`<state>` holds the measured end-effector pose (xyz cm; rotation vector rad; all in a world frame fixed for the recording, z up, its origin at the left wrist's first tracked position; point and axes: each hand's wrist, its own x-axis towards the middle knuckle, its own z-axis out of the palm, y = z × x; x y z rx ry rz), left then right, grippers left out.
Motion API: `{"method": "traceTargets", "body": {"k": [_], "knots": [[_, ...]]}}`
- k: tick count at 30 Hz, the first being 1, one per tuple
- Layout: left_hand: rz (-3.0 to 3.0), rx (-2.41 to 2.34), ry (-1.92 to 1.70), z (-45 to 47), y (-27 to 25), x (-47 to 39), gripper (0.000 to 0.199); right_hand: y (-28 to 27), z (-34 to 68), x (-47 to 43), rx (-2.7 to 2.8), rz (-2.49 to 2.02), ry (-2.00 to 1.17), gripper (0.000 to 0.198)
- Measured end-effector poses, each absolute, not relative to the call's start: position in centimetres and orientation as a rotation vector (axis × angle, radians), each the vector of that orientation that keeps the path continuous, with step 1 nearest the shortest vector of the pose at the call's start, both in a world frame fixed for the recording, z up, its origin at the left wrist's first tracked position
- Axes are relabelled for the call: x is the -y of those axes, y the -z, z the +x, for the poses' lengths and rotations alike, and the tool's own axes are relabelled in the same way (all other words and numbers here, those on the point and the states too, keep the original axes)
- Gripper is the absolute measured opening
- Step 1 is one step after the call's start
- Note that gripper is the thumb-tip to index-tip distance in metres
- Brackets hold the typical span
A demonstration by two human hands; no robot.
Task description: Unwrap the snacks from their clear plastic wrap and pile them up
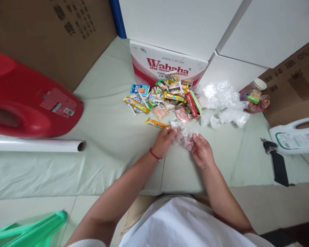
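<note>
A crinkled clear plastic bag (pixel 183 138) is stretched between my two hands above the cloth-covered table. My left hand (pixel 166 139) pinches its left side, and a red cord circles that wrist. On the other side, the fingers of my right hand (pixel 201 149) are closed on the bag's right edge. A yellow-orange snack stick (pixel 154 123) lies just beyond my left hand, its right end close to the fingers. Behind the bag is a heap of small wrapped snacks (pixel 173 97). To its right sits a pile of clear plastic bags (pixel 221 103).
A Wahaha carton (pixel 167 56) and white boxes (pixel 180 20) stand behind the heap. At left are a red jug (pixel 28 99) and a white roll (pixel 36 145). A white bottle (pixel 296 137), keys (pixel 269 145) and a black phone-like object (pixel 279 168) lie at right. A green stool (pixel 33 230) stands below.
</note>
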<state>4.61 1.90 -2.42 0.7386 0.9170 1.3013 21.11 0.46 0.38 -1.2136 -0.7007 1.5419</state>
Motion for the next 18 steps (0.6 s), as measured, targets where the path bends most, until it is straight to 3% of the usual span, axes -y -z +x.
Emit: {"method": "traceTargets", "body": {"k": [7,11,15,18], "knots": [[0.925,-1.197,-1.321,3.8,2.1,-2.2,0.045,-0.4,24.5,-0.3,1.027,-1.459,-1.321,0.04],[0.781,-0.829,-1.154,3.4,1.2,-1.6,0.055,0.6,25.0,-0.6,1.201,-1.523,-1.151,0.033],[0.702,-0.476,-0.905,2.9,0.4,-1.0,0.055,0.8,23.8,-1.2,0.989,-1.368,-1.316,0.035],[0.761,-0.572,-0.958,3.3,0.8,-1.0,0.046,0.7,22.7,-1.6,0.795,-1.229,-1.479,0.041]]}}
